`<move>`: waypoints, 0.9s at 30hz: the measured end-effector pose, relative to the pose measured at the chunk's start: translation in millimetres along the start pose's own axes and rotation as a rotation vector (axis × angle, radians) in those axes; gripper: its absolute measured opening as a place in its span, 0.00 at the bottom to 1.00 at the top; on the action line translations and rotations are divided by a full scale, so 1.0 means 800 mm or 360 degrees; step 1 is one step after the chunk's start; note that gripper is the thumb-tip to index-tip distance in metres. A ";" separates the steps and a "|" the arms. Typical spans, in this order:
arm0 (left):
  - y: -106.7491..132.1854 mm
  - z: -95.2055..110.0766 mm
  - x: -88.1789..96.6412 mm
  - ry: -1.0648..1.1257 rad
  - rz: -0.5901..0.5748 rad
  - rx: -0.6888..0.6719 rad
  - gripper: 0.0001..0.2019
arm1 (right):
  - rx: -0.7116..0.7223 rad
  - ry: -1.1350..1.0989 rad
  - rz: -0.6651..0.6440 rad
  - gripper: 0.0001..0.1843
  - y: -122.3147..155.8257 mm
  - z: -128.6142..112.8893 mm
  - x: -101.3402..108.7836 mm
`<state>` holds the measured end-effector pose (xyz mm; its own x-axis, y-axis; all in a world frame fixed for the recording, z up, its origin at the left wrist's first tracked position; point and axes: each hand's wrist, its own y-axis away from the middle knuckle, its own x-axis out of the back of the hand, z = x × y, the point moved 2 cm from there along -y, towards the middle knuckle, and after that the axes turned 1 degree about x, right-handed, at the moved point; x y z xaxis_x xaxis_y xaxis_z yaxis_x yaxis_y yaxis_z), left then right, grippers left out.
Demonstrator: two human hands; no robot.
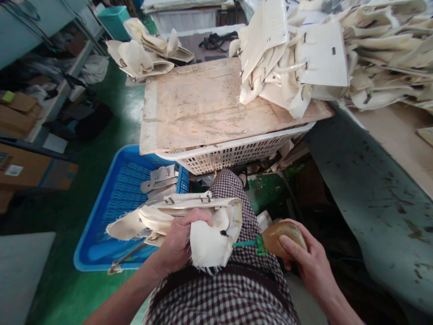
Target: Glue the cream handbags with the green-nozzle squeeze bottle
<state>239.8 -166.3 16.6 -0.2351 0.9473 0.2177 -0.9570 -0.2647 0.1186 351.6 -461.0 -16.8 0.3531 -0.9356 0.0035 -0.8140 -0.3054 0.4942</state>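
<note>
Gripping cloth (208, 246) in our left hand (177, 239) and a bottle (273, 235) in our right hand (313, 257), we judge the cloth light, floppy, best pinched at its folds

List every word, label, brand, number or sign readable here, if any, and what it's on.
None can be read.
White label on the cardboard box at left: too small and blurred.
Blue mark near it: also unreadable.
Bottle: no lettering can be made out.
</note>
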 end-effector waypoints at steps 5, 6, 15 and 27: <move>0.000 -0.002 -0.001 0.0001 -0.0001 0.0014 0.10 | 0.0058 0.0078 0.0136 0.29 -0.009 0.000 0.005; 0.000 -0.002 -0.001 0.0002 0.0005 0.0010 0.10 | 0.0072 0.0098 0.0164 0.29 -0.011 -0.001 0.005; -0.005 -0.001 0.000 -0.0073 -0.0037 -0.0060 0.09 | 0.0129 0.0210 0.0247 0.29 -0.012 -0.001 0.004; -0.005 -0.002 -0.004 -0.0004 -0.0045 -0.0070 0.09 | 0.0221 0.0356 0.0306 0.32 -0.031 0.015 0.006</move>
<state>244.4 -168.2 14.0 -0.2072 0.9538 0.2175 -0.9699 -0.2295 0.0821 367.8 -460.1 -39.8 0.2672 -0.9209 0.2839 -0.9253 -0.1629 0.3425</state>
